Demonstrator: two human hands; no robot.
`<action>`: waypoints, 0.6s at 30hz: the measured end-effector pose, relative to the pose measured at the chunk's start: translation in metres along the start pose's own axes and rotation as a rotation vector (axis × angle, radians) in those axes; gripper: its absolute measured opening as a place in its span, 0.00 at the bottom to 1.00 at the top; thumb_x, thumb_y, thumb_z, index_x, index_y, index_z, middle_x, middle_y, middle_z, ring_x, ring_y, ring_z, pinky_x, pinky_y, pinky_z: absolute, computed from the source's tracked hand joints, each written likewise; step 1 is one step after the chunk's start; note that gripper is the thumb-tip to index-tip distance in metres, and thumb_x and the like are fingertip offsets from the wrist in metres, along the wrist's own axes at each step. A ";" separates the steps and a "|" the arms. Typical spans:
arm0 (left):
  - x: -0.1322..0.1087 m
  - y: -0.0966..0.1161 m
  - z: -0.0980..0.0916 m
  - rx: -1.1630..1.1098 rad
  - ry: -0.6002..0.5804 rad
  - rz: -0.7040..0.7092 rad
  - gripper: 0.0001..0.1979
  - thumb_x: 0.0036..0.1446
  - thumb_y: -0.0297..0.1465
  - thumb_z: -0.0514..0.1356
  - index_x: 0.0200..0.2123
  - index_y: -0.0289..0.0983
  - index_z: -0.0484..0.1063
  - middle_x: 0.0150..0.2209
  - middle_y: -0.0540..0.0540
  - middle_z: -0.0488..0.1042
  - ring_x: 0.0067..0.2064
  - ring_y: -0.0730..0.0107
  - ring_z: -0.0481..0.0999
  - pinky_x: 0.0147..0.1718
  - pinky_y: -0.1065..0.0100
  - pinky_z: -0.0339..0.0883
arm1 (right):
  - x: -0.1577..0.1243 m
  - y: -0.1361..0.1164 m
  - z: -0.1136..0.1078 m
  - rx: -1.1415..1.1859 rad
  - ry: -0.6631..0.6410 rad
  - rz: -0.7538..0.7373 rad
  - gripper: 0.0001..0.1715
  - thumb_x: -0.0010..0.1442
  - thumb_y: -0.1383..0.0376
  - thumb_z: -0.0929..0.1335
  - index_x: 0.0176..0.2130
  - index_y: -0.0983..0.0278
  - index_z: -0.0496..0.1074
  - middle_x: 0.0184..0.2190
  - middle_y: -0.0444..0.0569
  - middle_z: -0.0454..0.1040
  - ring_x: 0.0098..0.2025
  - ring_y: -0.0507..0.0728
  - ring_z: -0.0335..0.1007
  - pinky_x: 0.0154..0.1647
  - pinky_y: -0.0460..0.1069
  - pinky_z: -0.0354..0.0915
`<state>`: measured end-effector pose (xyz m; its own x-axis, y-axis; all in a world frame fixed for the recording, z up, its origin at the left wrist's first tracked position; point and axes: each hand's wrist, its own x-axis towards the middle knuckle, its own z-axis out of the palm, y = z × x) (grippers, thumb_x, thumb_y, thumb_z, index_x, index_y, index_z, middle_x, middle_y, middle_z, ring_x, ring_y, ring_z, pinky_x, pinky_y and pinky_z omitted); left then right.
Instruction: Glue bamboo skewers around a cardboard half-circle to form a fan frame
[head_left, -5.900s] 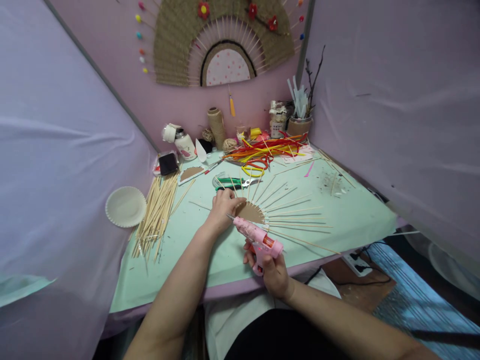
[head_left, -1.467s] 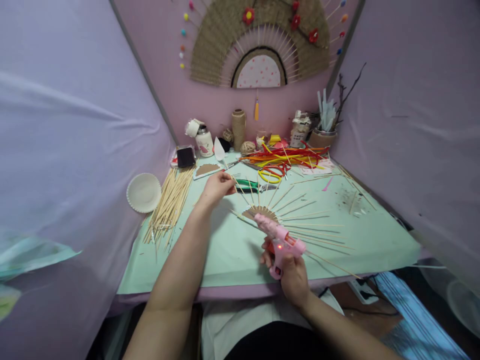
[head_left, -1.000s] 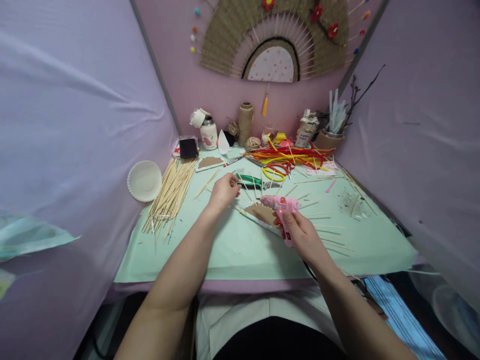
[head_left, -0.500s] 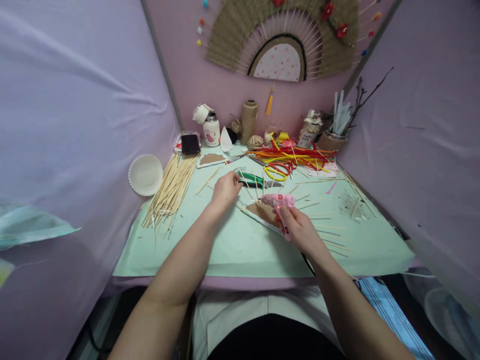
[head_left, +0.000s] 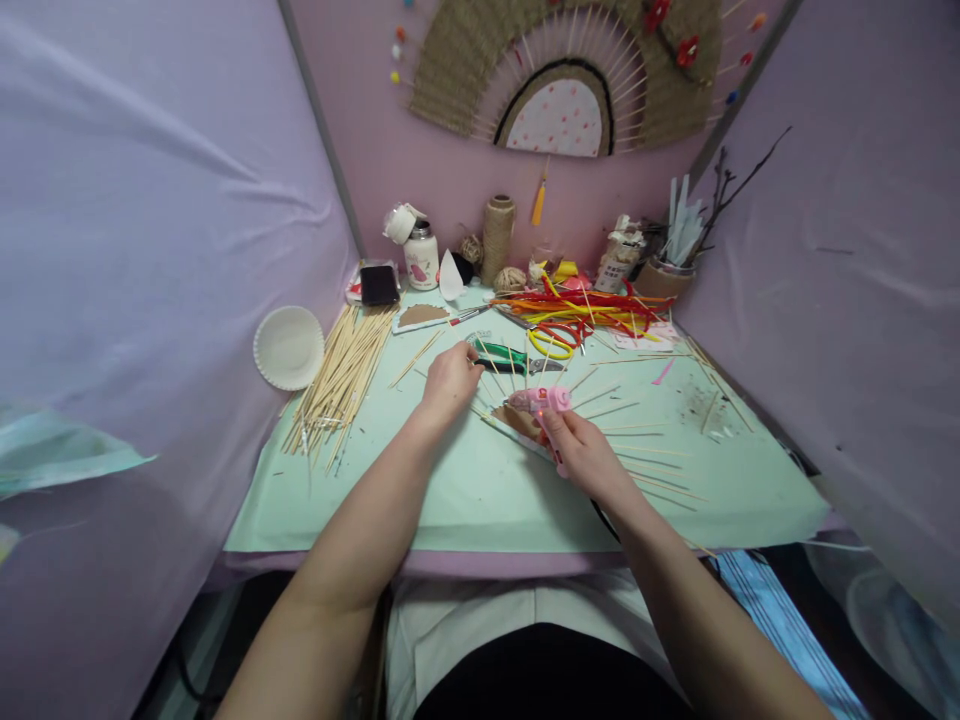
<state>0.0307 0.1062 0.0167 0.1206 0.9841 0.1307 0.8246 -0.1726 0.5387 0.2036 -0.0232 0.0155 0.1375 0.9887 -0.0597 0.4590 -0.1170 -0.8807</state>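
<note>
My right hand [head_left: 581, 445] is wrapped round a pink hot glue gun [head_left: 544, 402], whose nozzle points left over a brown cardboard half-circle [head_left: 514, 421] with a pale straight edge. Thin bamboo sticks [head_left: 630, 432] fan out from the cardboard's curved side. To its upper left, my left hand [head_left: 452, 378] has its fingers pinched together at the outer end of a bamboo stick [head_left: 495, 380]; the fingertips are partly hidden. Green-handled pruning shears [head_left: 502, 356] lie just beyond, under some of the sticks.
A heap of bamboo sticks [head_left: 341, 385] and a white paper plate [head_left: 289, 348] are at the left. Scissors [head_left: 551, 344] and red and yellow pipe cleaners [head_left: 585, 312] lie at the back. Twine [head_left: 498, 240] and a bottle [head_left: 421, 258] stand behind. A large fan [head_left: 570, 90] hangs above.
My right hand has moved the glue gun a little to the left, its nozzle now nearer the left sticks on the cardboard. My left hand has hardly moved.
</note>
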 end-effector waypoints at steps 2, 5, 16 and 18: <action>0.000 0.000 0.000 0.001 0.004 0.004 0.09 0.57 0.29 0.61 0.42 0.37 0.75 0.40 0.43 0.79 0.44 0.61 0.77 0.42 0.66 0.66 | 0.000 -0.001 0.000 -0.011 0.000 0.003 0.33 0.60 0.37 0.58 0.28 0.61 0.67 0.16 0.43 0.65 0.20 0.54 0.61 0.23 0.49 0.56; -0.001 -0.001 0.000 -0.001 0.005 0.008 0.08 0.57 0.29 0.61 0.41 0.37 0.75 0.40 0.43 0.79 0.44 0.61 0.77 0.42 0.66 0.66 | 0.001 -0.001 0.001 -0.022 0.009 0.008 0.33 0.61 0.37 0.58 0.28 0.62 0.68 0.18 0.44 0.67 0.21 0.55 0.63 0.24 0.49 0.57; 0.000 -0.001 0.000 -0.006 -0.011 0.003 0.08 0.56 0.28 0.61 0.40 0.37 0.75 0.39 0.43 0.79 0.43 0.60 0.77 0.42 0.65 0.66 | 0.003 0.001 0.003 -0.021 0.014 -0.011 0.34 0.60 0.37 0.58 0.28 0.62 0.70 0.17 0.45 0.67 0.24 0.57 0.67 0.28 0.50 0.60; -0.001 0.000 -0.001 -0.009 -0.020 0.001 0.08 0.56 0.27 0.61 0.40 0.37 0.75 0.39 0.42 0.79 0.44 0.59 0.77 0.42 0.64 0.66 | 0.003 0.000 0.003 -0.019 0.014 -0.008 0.34 0.60 0.38 0.58 0.29 0.62 0.71 0.17 0.45 0.67 0.24 0.57 0.66 0.28 0.50 0.60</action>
<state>0.0301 0.1056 0.0176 0.1324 0.9846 0.1142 0.8198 -0.1736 0.5457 0.2019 -0.0196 0.0137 0.1458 0.9883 -0.0457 0.4764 -0.1106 -0.8722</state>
